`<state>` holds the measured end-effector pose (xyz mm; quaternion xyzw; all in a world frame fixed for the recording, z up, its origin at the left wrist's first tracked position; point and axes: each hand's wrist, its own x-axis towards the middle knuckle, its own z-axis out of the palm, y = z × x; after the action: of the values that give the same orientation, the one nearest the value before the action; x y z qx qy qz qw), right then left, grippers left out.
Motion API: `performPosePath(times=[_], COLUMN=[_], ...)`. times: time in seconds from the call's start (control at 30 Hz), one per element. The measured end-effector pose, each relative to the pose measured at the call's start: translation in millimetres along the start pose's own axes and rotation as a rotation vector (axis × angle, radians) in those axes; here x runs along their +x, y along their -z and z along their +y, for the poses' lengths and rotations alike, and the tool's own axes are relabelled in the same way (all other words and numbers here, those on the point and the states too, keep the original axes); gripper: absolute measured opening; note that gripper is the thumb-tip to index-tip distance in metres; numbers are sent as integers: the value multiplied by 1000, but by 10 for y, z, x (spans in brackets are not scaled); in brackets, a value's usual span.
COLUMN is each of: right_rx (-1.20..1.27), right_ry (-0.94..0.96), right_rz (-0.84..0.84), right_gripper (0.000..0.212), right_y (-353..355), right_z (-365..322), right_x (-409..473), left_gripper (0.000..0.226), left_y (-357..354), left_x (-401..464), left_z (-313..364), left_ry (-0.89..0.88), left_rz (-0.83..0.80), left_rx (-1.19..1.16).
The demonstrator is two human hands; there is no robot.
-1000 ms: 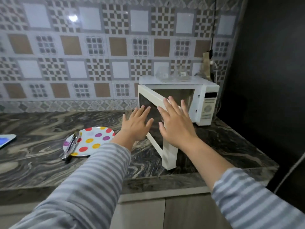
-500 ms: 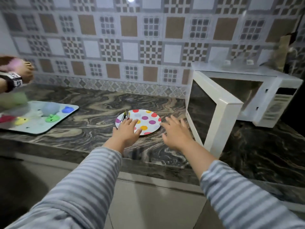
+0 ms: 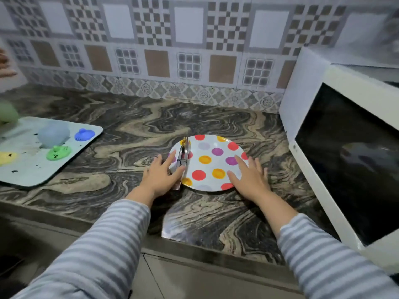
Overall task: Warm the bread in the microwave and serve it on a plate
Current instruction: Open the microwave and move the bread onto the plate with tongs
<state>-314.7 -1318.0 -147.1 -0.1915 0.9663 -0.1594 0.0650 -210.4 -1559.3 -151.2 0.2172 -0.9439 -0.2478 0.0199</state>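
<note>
Both hands have left the microwave door (image 3: 347, 160) for the plate (image 3: 212, 157): left hand (image 3: 160, 176) flat by the tongs (image 3: 182, 157), right hand (image 3: 250, 178) flat on the rim, neither gripping. Likely fetching the plate; next needs a lift. Bread unseen, no writing legible.

No text, label, brand, number or sign can be read anywhere in the view.
</note>
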Motion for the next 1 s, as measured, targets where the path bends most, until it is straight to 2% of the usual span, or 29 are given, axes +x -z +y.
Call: performPosePath(times=[0.2, 0.3, 0.47, 0.6, 0.7, 0.77, 0.9, 1.0], right_rx=[30, 21, 119, 495, 713, 815, 1096, 1145], right_ry=[-100, -100, -117, -119, -85, -67, -62, -42], right_rz=[88, 77, 70, 138, 195, 204, 138, 68], right_gripper=[61, 57, 56, 62, 66, 72, 77, 76], right_y=[-202, -214, -148, -53, 27, 86, 203, 220], right_z=[40, 51, 42, -59, -90, -63, 27, 137], right_x=[230, 248, 251, 120, -73, -239, -759, -1262], left_gripper=[68, 64, 60, 53, 50, 49, 47, 45], left_y=[-122, -156, -169, -178, -108, -71, -88, -194], left_x=[157, 176, 172, -24, -317, -557, -1163, -1707], left_z=[-37, -2, 133, 252, 413, 458, 460, 491], left_ry=[0, 3, 61, 93, 101, 60, 28, 62], left_rz=[79, 53, 8, 14, 122, 178, 207, 236], left_rx=[91, 142, 50, -128, -579, -776, -894, -944])
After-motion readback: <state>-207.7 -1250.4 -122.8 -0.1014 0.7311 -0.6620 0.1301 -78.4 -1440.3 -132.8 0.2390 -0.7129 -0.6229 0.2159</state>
